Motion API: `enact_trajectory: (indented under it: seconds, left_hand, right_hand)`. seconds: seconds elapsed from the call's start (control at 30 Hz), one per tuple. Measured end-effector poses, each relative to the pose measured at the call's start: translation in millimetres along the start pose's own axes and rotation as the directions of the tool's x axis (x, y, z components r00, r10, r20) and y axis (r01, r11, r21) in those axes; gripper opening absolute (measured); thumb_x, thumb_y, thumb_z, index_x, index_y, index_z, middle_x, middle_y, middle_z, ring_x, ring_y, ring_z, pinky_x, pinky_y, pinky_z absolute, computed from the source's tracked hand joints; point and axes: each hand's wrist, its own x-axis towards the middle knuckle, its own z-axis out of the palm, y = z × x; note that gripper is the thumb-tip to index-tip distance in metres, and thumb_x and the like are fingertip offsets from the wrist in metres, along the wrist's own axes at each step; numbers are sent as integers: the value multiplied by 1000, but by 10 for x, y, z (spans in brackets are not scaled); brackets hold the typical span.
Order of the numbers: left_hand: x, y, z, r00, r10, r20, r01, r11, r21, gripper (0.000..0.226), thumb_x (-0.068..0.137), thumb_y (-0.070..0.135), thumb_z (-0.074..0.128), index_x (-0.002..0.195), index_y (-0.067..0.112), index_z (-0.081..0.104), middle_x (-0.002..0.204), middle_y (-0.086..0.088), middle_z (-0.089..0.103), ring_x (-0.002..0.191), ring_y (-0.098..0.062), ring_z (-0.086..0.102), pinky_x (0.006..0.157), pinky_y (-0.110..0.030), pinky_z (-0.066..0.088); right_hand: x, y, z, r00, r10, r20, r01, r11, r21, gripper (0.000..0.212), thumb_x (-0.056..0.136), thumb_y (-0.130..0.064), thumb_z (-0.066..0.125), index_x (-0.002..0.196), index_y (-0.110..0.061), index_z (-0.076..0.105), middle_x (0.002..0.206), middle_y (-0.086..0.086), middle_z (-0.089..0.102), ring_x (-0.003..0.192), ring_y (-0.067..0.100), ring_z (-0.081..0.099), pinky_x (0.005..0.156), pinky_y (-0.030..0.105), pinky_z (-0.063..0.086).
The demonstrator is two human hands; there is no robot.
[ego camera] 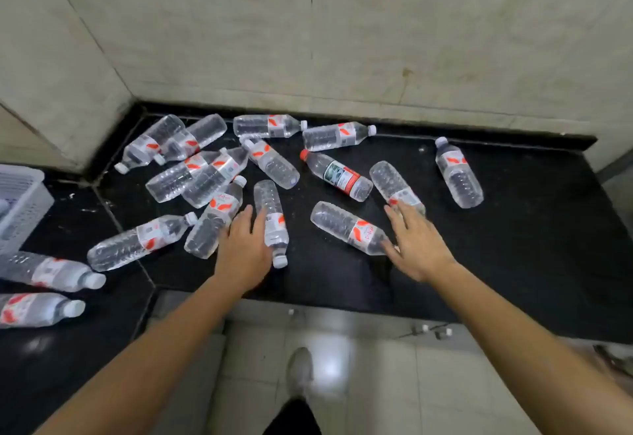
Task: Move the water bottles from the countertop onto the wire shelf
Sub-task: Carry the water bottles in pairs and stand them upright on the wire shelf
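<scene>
Fingers (239, 220) of the left hand (243, 256) lay straight and gripped nothing, the thumb touching the side of the near bottle (272, 215). The right hand (421, 249) was likewise spread and held nothing, its thumb against a second bottle (349, 229) and its fingertips at a third bottle (394, 186). Just beyond the left hand, overlapping water bottles (202, 174) crowded the black countertop (513, 263); farther back lay a red-capped bottle (337, 174), a white basket (20, 201) far left, and the tiled wall (342, 40).
</scene>
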Motion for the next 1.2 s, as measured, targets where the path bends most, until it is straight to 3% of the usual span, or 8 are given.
enact_trajectory:
  seconds: [0.27, 0.43, 0.63, 0.7, 0.77, 0.87, 1.03, 1.2]
  left_hand:
    - [636, -211, 631, 783, 363, 505, -567, 751, 339, 94, 91, 22, 64, 160, 25, 1, 163, -22, -24, 151, -45, -18, 115, -72, -1]
    - [834, -190, 795, 750, 550, 367, -654, 699, 288, 66, 47, 18, 96, 108, 16, 72, 137, -22, 58, 132, -52, 40, 96, -82, 32]
    - [1014, -9, 472, 957, 267, -117, -291, 873, -392, 48, 73, 33, 81, 118, 24, 65, 130, -12, 59, 125, -35, 51, 104, -56, 42]
    - [1111, 51, 135, 997, -21, -79, -39, 719, -694, 44, 78, 36, 84, 117, 20, 70, 125, -7, 63, 117, -22, 59, 101, -38, 48]
    - [1186, 37, -166, 946, -249, 207, 290, 363, -885, 39, 85, 39, 78, 118, 20, 69, 121, -5, 69, 114, -21, 65, 94, -36, 56]
    - [1117, -51, -350, 824, -249, 509, 538, 62, -841, 46, 89, 53, 67, 122, 21, 64, 123, -7, 70, 111, -27, 68, 86, -50, 60]
    - [892, 124, -367, 815, -201, 544, 573, 136, -808, 53, 88, 60, 65, 121, 18, 64, 118, -5, 71, 107, -26, 69, 87, -53, 59]
    - [745, 318, -232, 859, -171, 482, 511, 266, -817, 44, 81, 63, 70, 110, 30, 68, 117, 0, 71, 112, -20, 67, 99, -50, 54]
  right_hand:
    - [513, -231, 603, 906, 226, 356, -304, 936, 178, 93, 96, -45, 60, 162, -15, 2, 164, 16, 18, 149, 37, 25, 119, 48, 27]
    - [530, -237, 685, 889, 273, 369, -367, 904, 217, 88, 96, -44, 62, 161, -17, 9, 150, 17, 33, 126, 41, 51, 101, 49, 44]
    - [446, -144, 337, 868, 310, 387, -467, 772, 431, 94, 80, -54, 77, 154, -20, 29, 151, 10, 46, 132, 32, 52, 104, 43, 46]
    - [456, -103, 116, 881, 327, 343, -458, 770, 444, 87, 73, -61, 79, 143, -25, 41, 137, 5, 60, 122, 28, 60, 97, 39, 50]
    - [491, -88, -128, 904, 318, 287, -414, 818, 398, 74, 72, -67, 75, 131, -30, 50, 123, 1, 68, 111, 26, 65, 88, 37, 53]
    - [524, -140, -496, 949, 244, 200, -290, 925, 247, 65, 75, -71, 68, 127, -35, 55, 118, -5, 69, 110, 25, 64, 85, 35, 49]
    - [443, -128, -983, 976, 125, 177, -115, 991, -65, 67, 68, -78, 68, 120, -36, 62, 109, -3, 71, 103, 25, 66, 77, 33, 47]
    - [186, -83, -971, 958, 143, 248, -147, 989, 0, 70, 64, -67, 79, 125, -38, 57, 116, -4, 67, 108, 25, 64, 74, 30, 39]
